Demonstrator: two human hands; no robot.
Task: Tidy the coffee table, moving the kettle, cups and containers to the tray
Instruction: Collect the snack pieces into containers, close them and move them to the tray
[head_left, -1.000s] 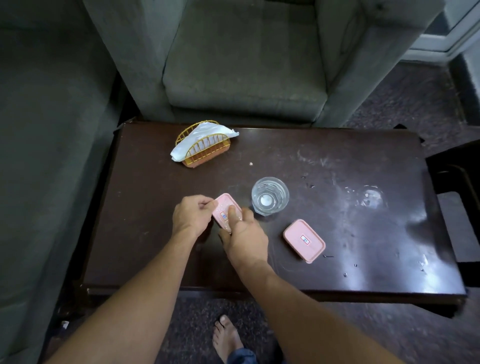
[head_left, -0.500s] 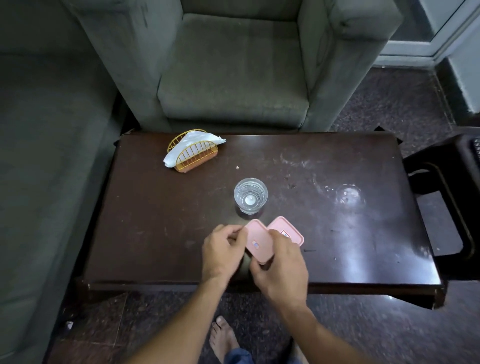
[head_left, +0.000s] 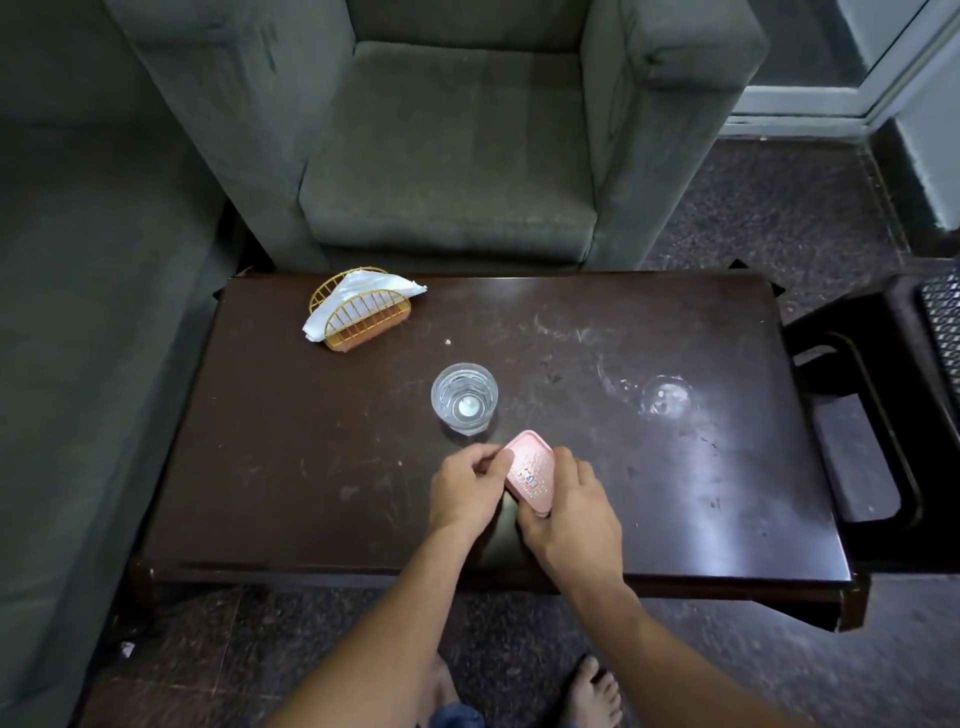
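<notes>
In the head view, the left grip (head_left: 466, 493) pinched the pink container (head_left: 531, 469) by its left edge and the right grip (head_left: 571, 514) curled round its right side, over the bench (head_left: 311, 467), just beside the glass (head_left: 464, 397).

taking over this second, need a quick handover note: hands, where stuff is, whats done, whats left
Left hand: pinches the left edge of the pink container.
Right hand: grip curled round its right side and near end.
Things: the container is at the near middle of the coffee table; whether it rests there or is lifted I cannot tell. The glass stands just behind it. The napkin holder is at the far left.
Done: no kettle on the table.
Left: container and glass are not on a tray; no tray clearly in view.
</notes>
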